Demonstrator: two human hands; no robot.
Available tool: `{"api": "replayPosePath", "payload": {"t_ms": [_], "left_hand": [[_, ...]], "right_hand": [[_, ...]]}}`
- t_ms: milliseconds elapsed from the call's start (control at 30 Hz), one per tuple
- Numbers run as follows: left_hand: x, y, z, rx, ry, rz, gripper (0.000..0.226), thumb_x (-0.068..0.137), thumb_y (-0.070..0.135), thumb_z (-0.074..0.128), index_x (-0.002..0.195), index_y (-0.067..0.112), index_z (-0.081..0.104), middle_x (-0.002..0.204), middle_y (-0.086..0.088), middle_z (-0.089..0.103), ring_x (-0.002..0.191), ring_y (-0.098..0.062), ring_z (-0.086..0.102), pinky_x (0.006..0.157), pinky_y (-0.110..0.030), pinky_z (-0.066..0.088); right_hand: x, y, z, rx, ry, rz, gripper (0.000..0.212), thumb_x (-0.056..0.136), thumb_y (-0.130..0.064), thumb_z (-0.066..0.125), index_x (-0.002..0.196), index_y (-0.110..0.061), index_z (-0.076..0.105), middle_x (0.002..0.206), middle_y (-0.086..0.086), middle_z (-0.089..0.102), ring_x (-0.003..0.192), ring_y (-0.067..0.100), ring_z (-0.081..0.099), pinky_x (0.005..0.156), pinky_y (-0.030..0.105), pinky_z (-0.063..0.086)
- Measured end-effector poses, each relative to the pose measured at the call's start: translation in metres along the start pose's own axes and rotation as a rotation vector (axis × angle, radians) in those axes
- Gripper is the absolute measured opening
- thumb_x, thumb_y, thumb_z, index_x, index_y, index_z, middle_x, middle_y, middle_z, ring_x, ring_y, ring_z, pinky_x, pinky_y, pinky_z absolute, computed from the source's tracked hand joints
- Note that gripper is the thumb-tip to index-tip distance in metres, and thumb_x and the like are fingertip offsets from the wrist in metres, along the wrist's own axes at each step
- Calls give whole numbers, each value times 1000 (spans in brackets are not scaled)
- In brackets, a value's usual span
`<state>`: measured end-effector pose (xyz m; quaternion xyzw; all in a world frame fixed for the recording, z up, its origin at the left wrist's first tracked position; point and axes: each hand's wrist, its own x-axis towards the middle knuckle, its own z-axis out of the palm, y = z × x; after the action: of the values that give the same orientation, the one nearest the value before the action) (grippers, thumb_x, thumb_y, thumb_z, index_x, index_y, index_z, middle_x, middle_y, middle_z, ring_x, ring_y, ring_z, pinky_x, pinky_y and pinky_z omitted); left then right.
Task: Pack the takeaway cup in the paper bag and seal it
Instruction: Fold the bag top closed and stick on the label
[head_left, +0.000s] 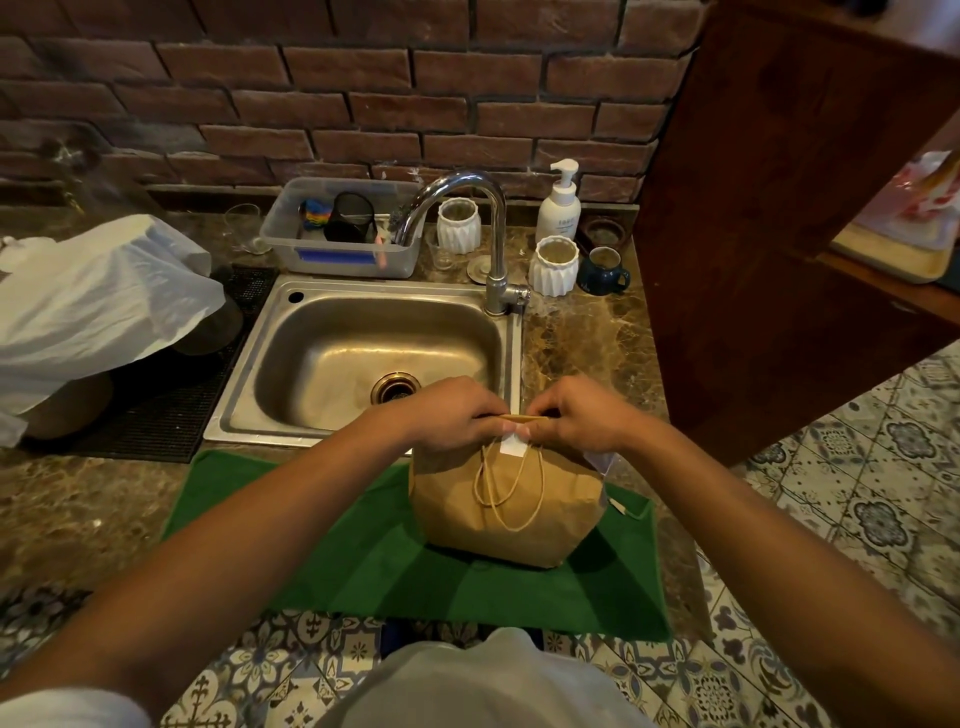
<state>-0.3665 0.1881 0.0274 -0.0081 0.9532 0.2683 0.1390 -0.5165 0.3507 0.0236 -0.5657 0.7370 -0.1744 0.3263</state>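
Only a blank white sticker (515, 446) on paper bag (506, 499).

A steel sink (270, 358) with a curved tap (467, 208) sits in a marble bench (587, 343), a green towel (374, 566) before it.

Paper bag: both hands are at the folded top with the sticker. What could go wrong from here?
The white sticker sits only partly on the paper bag below the fold, so it may not hold. The left hand and right hand pinch the top; pressing down could crush the bag. The sink edge lies just behind it.
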Motion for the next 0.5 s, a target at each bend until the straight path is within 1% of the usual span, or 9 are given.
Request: {"api": "replayPosePath", "payload": {"t_ms": [67,133,233,267,333,400,433,500], "left_hand": [[-3,-4,-1,-20,-2,-17,29,100,46,56,77,28,60,65,12,55,63,-9,53,62,-36,41],[-11,-13,-6,-88,23,-71,34,95,50,62,78,21,68,68,6,61,66,-15,57,62,-38,43],[-24,-27,-11,-205,107,-142,32,90,48,70,81,18,76,74,-3,70,72,-22,64,65,-42,50],[-27,-29,-11,-225,138,-160,30,89,46,72,83,17,77,75,-3,71,73,-22,65,67,-43,50],[-31,-32,-5,-270,196,-192,26,87,43,75,85,17,79,77,0,72,75,-18,66,70,-44,52],[-35,-36,3,-360,257,-236,16,86,39,78,83,23,78,77,7,72,75,-12,67,71,-42,52],[-37,-40,7,-426,289,-265,12,86,38,78,84,26,78,79,8,72,77,-12,67,73,-42,53],[-44,-45,17,-560,381,-325,12,87,35,77,90,24,80,87,1,76,86,-19,71,80,-45,55]], "right_hand": [[-3,4,-1,28,14,16,20,94,-39,71,94,-23,82,74,-9,71,64,4,59,60,26,43],[-9,10,-6,63,34,56,20,94,-39,71,97,-23,82,78,-9,73,70,6,62,63,27,47],[-13,16,-11,78,77,102,19,88,-45,76,89,-26,81,73,-10,72,69,5,65,62,28,51],[-13,18,-11,73,86,112,20,87,-45,77,88,-26,81,73,-10,72,69,5,65,62,27,51],[-12,21,-9,70,102,119,19,86,-44,79,89,-25,81,76,-9,73,74,8,66,65,30,51],[-15,31,-10,94,124,129,15,87,-39,79,87,-25,79,78,-6,73,75,10,66,66,32,49],[-20,37,-11,116,141,141,12,88,-37,78,86,-25,78,77,-6,72,73,9,64,65,32,48],[-34,50,-12,182,196,168,12,90,-34,76,82,-26,76,72,-10,69,67,3,60,64,27,44]]}}
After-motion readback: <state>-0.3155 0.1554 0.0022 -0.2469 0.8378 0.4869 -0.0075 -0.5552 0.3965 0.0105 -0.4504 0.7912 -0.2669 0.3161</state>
